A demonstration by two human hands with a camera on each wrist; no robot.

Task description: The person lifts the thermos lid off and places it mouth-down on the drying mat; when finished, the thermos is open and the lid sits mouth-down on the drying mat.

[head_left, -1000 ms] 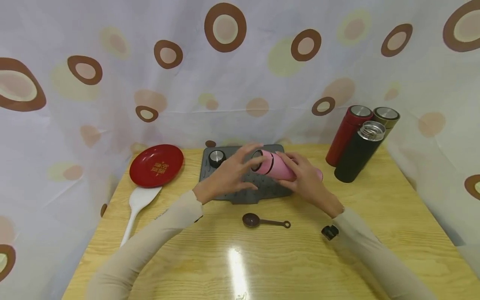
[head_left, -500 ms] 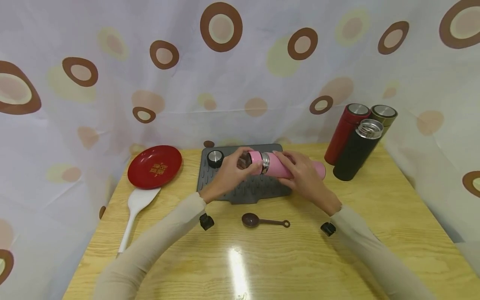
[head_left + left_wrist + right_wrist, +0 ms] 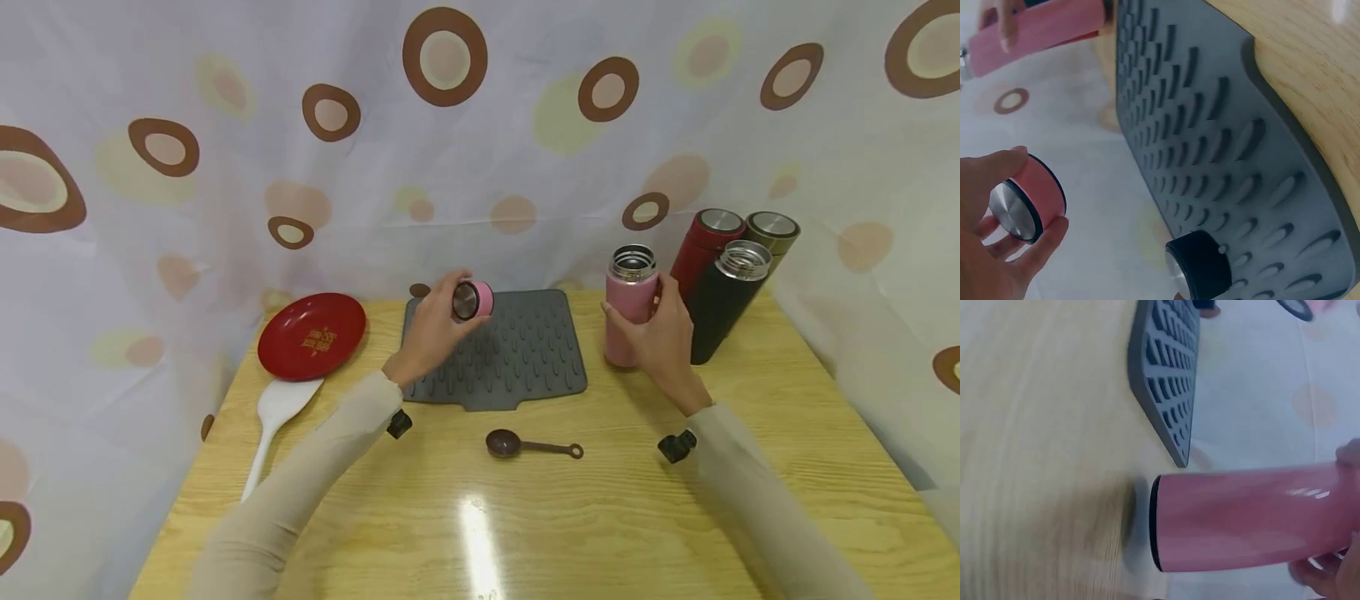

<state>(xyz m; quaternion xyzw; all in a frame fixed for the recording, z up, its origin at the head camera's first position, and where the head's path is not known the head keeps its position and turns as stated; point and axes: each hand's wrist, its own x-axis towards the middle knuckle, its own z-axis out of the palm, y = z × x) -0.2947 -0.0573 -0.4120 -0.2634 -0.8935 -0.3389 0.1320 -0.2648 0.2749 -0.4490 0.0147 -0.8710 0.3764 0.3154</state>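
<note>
My left hand (image 3: 431, 329) pinches a pink bottle lid (image 3: 484, 298) with a silver top, held above the grey ridged mat (image 3: 517, 342). In the left wrist view a black lid (image 3: 1207, 265) with a silver top sits on that mat; the left hand hides it in the head view. My right hand (image 3: 663, 337) grips a pink thermos bottle (image 3: 628, 308) round its side. The bottle is upright and uncapped, its steel mouth showing. In the right wrist view its dark-rimmed base (image 3: 1155, 524) is close over the wooden table (image 3: 1041, 487).
Behind the right hand stand a red thermos (image 3: 693, 246), a gold one (image 3: 776, 233) and an uncapped black one (image 3: 723, 300). A dark brown measuring spoon (image 3: 525, 446) lies in front of the mat. At left are a red plate (image 3: 292, 333) and a white spatula (image 3: 279, 404).
The left hand has unfastened the pink lid and drawn it left, away from the bottle. The right hand has turned the bottle from lying sideways to upright and moved it right, beside the other thermoses.
</note>
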